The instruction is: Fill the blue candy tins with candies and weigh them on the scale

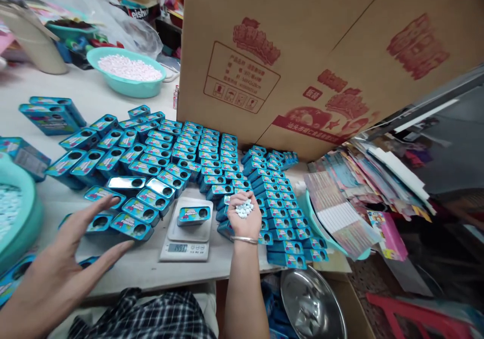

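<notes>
My right hand (pixel 245 217) is turned palm up and cupped around a small heap of white candies (pixel 244 208), just right of a small digital scale (pixel 186 238). One blue tin (pixel 193 215) with a round hole lies on the scale's pan. My left hand (pixel 71 251) hovers open, fingers spread, over blue tins (pixel 130 226) at the table's front left. Rows of several identical blue tins (pixel 204 155) cover the white table (pixel 143 266).
A large cardboard box (pixel 302 57) stands behind the tins. A teal basin of white candies (pixel 128 72) sits at the back left, another teal basin (pixel 18 218) at the left edge. Printed sheets (pixel 340 213) pile at the right. A steel bowl (pixel 313 303) rests below the table.
</notes>
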The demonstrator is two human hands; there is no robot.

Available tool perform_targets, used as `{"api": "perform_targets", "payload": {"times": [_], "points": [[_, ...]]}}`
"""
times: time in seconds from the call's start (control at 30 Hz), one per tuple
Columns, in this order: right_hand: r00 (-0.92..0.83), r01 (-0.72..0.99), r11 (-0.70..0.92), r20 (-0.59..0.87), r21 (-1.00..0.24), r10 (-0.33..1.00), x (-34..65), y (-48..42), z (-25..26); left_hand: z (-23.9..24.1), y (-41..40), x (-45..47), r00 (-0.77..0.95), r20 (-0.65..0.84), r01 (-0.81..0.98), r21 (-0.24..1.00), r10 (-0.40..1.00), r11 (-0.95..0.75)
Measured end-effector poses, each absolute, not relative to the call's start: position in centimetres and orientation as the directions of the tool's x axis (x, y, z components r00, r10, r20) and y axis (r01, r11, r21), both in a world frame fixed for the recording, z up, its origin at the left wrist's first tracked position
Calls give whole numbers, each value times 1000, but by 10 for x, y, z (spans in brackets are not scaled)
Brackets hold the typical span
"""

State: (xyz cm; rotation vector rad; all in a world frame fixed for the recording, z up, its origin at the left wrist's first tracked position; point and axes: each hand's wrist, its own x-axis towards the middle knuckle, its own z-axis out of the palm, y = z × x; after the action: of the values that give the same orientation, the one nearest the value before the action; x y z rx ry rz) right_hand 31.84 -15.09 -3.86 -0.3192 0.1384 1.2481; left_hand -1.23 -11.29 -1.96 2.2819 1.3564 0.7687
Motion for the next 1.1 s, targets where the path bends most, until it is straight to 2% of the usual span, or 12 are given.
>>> {"api": "perform_targets", "payload": {"times": [0.1, 0.33, 0.53, 0.87, 1.1], "points": [[309, -948, 269, -284, -170, 908, 316, -150, -36, -19, -112, 7, 401, 204, 620, 658, 893, -429], [339, -941, 303, -360, -152, 869, 311, -147, -35, -33, -105, 43, 548, 312, 529, 590, 776, -610], [404, -906, 310, -376, -287, 834, 286, -133, -39, -50, -96, 94, 638, 345, 453, 556, 689, -697], [521, -829, 345, -386, -440, 761, 256, -123, -31, -78, -88, 128, 647, 257, 389, 698, 718, -601], [522, -829, 351, -379, -435, 764, 256, -123, -30, -65, -90, 126, 648, 173, 336, 809, 742, -483]]}}
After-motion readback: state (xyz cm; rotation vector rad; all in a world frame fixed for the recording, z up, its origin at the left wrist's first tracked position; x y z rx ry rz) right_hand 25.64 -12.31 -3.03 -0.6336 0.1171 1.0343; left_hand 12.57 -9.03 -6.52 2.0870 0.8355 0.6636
